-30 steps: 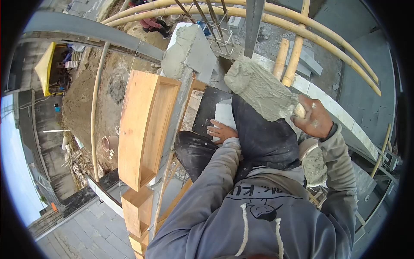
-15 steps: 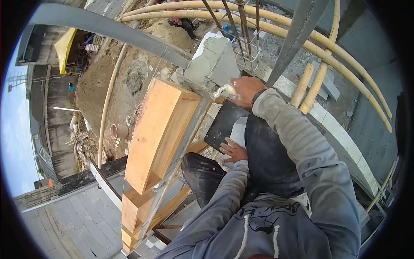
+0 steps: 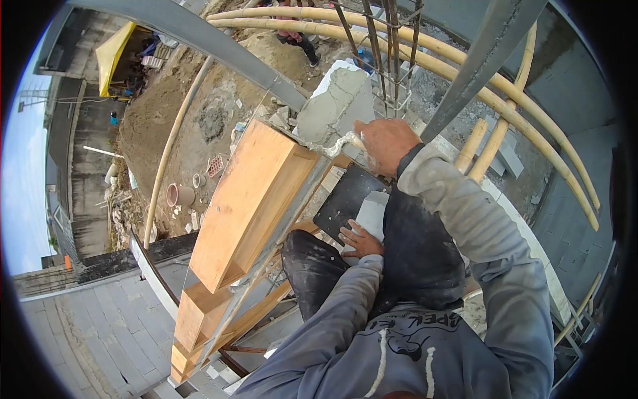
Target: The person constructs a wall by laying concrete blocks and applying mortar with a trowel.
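My right hand is closed around the handle of a trowel, whose curved neck is coated in pale mortar. Its blade is hard to make out, close to the base of a block topped with wet grey mortar. My left hand lies with fingers spread on a pale block between my knees. Beneath that block is a dark flat board. A curved wooden form runs along the wall edge, left of both hands.
A grey metal post rises beyond my right hand, and a grey metal beam crosses at upper left. Bamboo poles and upright rebar stand ahead. Far below are a person, a bucket and a sand heap.
The trowel has shifted, and its blade, seen against the block's lower side before, is now hard to see. My left hand stays on the pale block. The whole view has tilted slightly.
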Tool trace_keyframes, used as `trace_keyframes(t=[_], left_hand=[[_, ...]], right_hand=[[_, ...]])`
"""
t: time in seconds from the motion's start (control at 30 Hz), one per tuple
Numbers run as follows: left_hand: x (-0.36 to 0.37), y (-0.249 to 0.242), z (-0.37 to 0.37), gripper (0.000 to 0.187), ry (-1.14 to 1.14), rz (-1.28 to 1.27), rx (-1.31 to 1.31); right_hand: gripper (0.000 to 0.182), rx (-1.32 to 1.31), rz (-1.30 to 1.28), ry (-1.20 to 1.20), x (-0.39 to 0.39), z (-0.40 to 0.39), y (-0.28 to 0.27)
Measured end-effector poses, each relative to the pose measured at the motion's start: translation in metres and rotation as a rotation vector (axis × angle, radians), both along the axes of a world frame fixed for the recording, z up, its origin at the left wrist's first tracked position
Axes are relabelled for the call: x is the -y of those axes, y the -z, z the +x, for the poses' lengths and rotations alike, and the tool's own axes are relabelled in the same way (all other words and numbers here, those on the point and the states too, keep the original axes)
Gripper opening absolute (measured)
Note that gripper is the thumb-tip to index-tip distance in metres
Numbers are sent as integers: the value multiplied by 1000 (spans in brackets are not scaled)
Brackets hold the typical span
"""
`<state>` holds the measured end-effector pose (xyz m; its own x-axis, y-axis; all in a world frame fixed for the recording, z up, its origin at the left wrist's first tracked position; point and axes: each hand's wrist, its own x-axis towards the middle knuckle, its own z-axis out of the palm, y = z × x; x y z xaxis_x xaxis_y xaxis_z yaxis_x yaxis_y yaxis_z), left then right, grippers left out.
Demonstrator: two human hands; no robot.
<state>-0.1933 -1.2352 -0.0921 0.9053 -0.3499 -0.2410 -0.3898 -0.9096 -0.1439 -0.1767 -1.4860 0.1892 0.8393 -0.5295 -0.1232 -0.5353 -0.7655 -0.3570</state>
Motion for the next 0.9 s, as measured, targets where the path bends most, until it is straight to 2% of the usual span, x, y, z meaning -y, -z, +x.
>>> trace_keyframes(t=[0.17,0.23,0.3,0.37,0.4,0.43,0.5,0.57,0.73,0.9], left_hand=[[3,-11,3,82,-4,14,-68],[0,-8,4,87,12,20,-47],[0,-6,5,92,28,25,-27],[1,-9,6,80,14,55,-87],[-1,-4,5,80,17,59,-91],[-3,2,5,74,32,50,-40],[-3,5,5,67,50,41,14],[0,-6,7,59,7,-13,-108],[-6,5,9,60,36,-24,-74],[-7,10,10,61,38,-20,-94]], right_hand=[[38,83,-11,15,-13,-13,3],[27,124,-87,22,-18,-32,3],[26,122,-94,29,-19,-54,9],[28,68,-70,42,-15,-73,6],[30,7,-31,77,-12,-75,6],[30,4,-29,80,-10,-74,11],[32,122,-27,161,-7,-64,28],[34,116,-30,149,2,-39,32],[36,71,23,62,30,16,52],[37,59,5,-79,48,12,56]])
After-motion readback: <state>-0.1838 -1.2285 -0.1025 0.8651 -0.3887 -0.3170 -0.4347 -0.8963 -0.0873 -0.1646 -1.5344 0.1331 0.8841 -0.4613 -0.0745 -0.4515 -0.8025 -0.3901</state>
